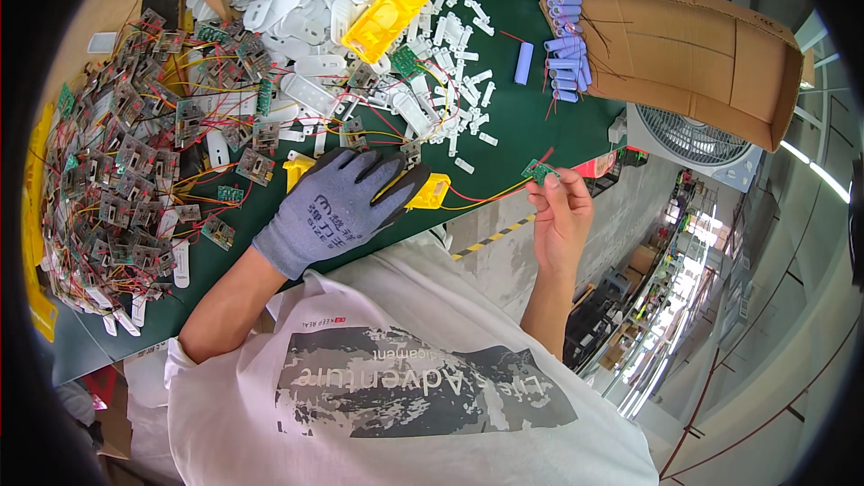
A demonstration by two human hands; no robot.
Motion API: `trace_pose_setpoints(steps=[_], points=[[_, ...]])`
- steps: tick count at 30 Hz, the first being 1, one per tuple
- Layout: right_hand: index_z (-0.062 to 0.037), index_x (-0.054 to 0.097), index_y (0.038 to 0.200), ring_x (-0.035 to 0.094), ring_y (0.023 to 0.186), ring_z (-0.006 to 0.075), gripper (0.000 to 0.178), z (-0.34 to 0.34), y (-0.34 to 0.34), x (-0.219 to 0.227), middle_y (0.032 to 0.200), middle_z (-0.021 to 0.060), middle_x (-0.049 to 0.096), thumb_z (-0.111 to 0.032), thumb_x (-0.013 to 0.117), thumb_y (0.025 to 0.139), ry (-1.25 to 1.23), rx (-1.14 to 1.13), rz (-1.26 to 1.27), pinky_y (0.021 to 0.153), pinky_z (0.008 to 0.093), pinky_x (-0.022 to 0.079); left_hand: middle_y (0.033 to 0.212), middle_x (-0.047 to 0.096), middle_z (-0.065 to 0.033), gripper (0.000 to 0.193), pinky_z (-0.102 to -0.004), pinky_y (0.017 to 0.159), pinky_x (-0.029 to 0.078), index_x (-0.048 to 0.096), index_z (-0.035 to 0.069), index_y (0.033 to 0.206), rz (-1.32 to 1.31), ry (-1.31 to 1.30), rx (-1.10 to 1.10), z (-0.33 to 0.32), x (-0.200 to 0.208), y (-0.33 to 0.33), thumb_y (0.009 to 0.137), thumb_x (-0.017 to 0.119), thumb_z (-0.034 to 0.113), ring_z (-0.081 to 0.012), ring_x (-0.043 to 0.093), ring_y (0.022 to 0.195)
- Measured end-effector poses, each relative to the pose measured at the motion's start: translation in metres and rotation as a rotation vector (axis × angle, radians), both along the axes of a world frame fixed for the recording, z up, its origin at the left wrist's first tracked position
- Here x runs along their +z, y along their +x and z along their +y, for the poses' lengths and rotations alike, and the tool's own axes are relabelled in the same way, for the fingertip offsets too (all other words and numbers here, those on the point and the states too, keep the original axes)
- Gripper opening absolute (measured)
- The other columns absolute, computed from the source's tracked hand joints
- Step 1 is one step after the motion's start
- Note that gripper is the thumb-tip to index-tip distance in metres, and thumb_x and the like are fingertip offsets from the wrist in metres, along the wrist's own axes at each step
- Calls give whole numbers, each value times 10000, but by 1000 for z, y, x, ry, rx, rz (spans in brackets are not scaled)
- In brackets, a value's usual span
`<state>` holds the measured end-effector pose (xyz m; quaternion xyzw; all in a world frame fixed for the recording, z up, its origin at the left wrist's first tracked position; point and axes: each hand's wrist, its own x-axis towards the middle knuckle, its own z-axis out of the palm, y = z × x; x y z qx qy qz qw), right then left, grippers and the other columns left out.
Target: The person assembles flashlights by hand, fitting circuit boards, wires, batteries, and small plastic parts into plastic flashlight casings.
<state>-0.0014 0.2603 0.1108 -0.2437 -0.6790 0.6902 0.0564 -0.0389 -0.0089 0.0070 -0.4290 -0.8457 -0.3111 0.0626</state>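
Note:
My left hand (328, 202), in a grey-blue glove with dark fingertips, lies over a yellow plastic housing (427, 193) and grips it. The housing's ends stick out on both sides of the glove; its middle is hidden. Between thumb and fingers, my bare right hand (562, 214) pinches a small green circuit board (539, 171), lifted to the right of the housing. Red and yellow wires (486, 200) stretch from the housing's right end to this board. Just beyond the glove lie a small board with parts (353, 132) and loose wires.
A large tangle of wired circuit boards (135, 180) covers the table's left side. White plastic pieces (306, 0) are heaped at the back, with another yellow housing (400, 4) on top. Purple battery cells (564, 49) sit in a cardboard box (693, 54); one purple cell (523, 63) lies outside.

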Motion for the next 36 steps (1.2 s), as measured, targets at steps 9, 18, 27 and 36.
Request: trace_pose_setpoints(steps=[9,18,27,36], points=[[-18,627,991,612,679,89,147,9,1,-9,814,29,651,-112,676,889,433,9,-103,626,231,507,1162,573,-71,445,-391,881,485,541,170,1277,-85,-6,51,1,6,-1,863,595,324,-226,565,1026],[-20,627,989,525,642,39,161,3,-8,-5,790,-8,615,-114,690,875,313,21,-80,591,195,431,1205,550,-68,452,-395,911,474,528,157,1279,-85,-47,50,3,8,-2,855,586,301,-231,537,1096],[3,638,758,368,528,15,192,16,-8,2,569,-63,483,-138,697,874,506,260,-380,489,199,273,1198,551,-77,437,-398,930,468,548,150,1252,-87,-9,11,-1,9,-7,830,574,261,-239,540,1095],[-13,589,660,353,519,10,243,-27,-22,1,553,-63,478,-105,706,852,531,624,-446,472,209,268,1216,550,-89,394,-405,1006,426,600,102,1154,17,-113,-292,2,13,1,780,547,215,-272,482,1210]])
